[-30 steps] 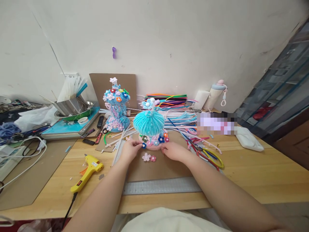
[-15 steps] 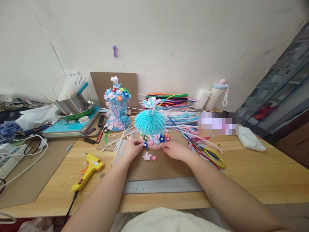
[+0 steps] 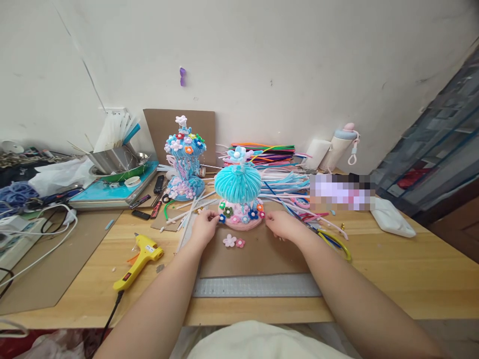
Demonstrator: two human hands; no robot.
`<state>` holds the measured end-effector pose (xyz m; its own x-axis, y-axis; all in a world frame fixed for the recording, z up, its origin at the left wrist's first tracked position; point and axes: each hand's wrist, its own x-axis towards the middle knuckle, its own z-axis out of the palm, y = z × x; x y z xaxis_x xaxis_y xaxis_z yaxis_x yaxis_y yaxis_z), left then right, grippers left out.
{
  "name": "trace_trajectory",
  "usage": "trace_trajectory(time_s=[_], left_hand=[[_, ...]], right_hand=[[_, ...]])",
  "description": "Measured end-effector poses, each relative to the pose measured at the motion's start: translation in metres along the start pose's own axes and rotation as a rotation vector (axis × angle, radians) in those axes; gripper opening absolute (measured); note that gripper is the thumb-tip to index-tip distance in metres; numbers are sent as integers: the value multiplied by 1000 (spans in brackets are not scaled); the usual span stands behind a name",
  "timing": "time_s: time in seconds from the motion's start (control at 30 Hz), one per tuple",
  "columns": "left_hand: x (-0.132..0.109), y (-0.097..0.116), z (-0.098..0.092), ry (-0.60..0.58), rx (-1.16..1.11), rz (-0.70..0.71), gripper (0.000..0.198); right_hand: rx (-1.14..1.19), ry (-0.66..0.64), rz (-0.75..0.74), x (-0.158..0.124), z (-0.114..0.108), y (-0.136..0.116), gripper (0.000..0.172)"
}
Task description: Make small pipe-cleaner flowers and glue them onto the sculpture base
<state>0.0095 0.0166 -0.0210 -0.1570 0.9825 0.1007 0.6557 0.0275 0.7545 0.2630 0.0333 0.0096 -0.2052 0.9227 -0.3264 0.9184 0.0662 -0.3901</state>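
Note:
A pipe-cleaner ornament (image 3: 238, 183) with a turquoise ribbed dome stands before me, a pale blue flower on its top. Small coloured flowers ring its pink round base (image 3: 245, 226). At the base's left edge, my left hand (image 3: 205, 227) has its fingers closed on a dark blue flower (image 3: 222, 218). My right hand (image 3: 285, 227) is just off the base's right side, fingers bent and loosely apart, with nothing visible in them. A pale pink flower (image 3: 229, 241) and a darker pink flower (image 3: 240, 243) lie in front on the cardboard (image 3: 258, 262).
A yellow glue gun (image 3: 139, 259) lies at left with its cord. Behind stands a second flowered ornament (image 3: 186, 169). Pipe cleaners (image 3: 284, 180) pile up at the back; yellow-handled pliers (image 3: 337, 243) lie at right. A ruler (image 3: 258, 287) edges the cardboard in front.
My right hand has drawn away from the base to the right. The ornament sits slightly turned, with a green flower now showing at its left. My left hand stays at the blue flower.

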Motion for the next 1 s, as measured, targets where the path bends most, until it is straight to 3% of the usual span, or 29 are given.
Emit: trace_trajectory(time_s=[0.67, 1.0], left_hand=[[4, 3, -2, 44, 132, 42, 17], [11, 7, -2, 177, 200, -37, 23]], right_hand=[[53, 67, 15, 14, 7, 6, 33], [83, 83, -11, 16, 9, 9, 33]])
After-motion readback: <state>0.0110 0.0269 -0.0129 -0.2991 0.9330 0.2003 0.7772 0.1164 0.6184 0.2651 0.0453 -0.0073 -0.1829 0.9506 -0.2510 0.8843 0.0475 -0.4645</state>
